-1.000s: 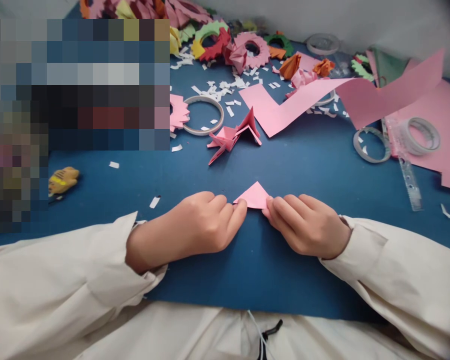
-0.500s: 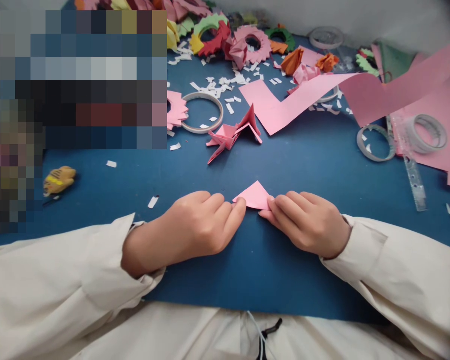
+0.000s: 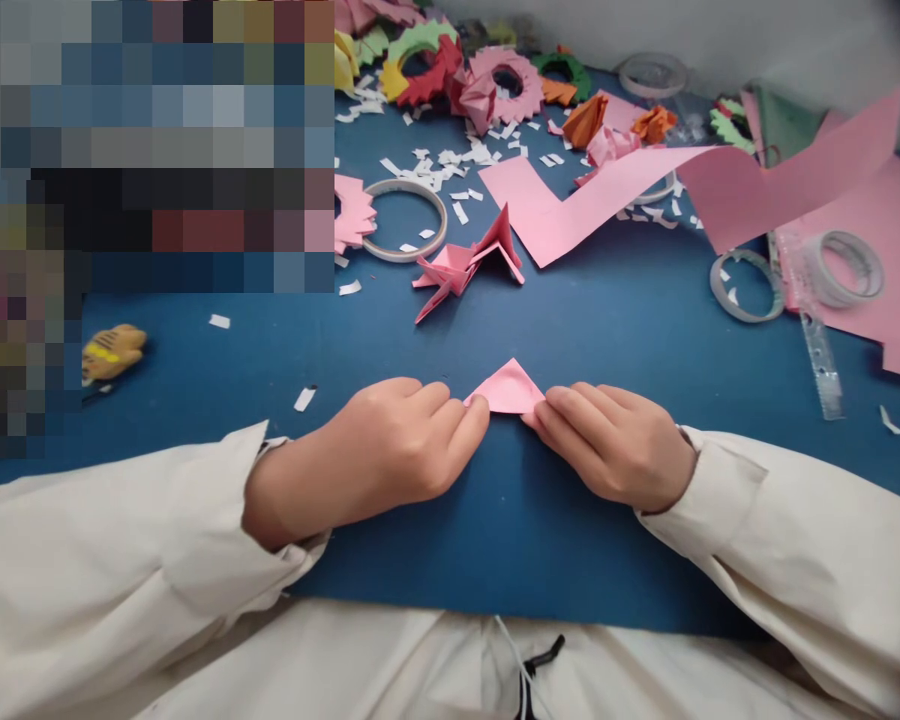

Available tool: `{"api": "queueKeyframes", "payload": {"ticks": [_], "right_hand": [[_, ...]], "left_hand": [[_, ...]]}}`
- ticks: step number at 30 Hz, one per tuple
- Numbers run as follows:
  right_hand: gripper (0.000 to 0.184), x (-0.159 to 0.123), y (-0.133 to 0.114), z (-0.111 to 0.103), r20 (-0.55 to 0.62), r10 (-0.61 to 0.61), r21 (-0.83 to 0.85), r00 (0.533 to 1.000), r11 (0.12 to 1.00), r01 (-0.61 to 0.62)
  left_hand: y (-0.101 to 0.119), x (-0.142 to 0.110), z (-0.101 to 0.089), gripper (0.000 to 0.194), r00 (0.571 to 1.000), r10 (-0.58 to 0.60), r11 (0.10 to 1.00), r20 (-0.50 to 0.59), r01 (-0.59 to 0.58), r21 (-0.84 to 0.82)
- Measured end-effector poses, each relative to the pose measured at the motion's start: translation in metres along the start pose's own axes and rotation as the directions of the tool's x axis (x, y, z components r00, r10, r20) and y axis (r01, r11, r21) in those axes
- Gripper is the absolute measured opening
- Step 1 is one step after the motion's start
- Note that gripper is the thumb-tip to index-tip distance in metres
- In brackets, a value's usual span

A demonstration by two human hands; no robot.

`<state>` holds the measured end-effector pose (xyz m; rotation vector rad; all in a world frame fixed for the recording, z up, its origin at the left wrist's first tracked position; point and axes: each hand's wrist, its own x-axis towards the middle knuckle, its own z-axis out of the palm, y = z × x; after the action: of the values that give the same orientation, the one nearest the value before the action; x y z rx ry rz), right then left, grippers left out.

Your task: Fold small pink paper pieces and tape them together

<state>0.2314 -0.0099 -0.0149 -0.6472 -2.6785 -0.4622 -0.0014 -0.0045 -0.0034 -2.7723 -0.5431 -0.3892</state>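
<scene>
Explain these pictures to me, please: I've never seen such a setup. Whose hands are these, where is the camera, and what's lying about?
There is no machine here: these are a person's two bare hands. The view comes from one camera worn on that person's head, looking forward and down.

The left hand and right hand pinch the two near corners of a small pink paper piece, roughly triangular in outline.

Beyond them on the blue table lie a pink folded figure, a larger pink sheet, a clear ruler, white paper scraps and toothed paper rings.

The upper left is pixelated, so I can't say what is there.
</scene>
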Motion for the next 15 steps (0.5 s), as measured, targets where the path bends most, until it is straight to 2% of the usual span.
{"api": "queueKeyframes", "payload": {"ticks": [6,15], "right_hand": [[0.011,0.0,0.0026,-0.0001,-0.016,-0.042,0.046,0.999,0.998,0.042],[0.022,0.0009,0.0045,-0.001,-0.001,-0.083,0.128,0.997,0.988,0.082]], "left_hand": [[-0.0008,-0.0016,0.0011,0.019,1.0,0.013,1.0,-0.004,-0.013,0.001],[-0.0003,-0.002,-0.0005,0.019,1.0,0.014,1.0,-0.007,-0.014,0.01]]}}
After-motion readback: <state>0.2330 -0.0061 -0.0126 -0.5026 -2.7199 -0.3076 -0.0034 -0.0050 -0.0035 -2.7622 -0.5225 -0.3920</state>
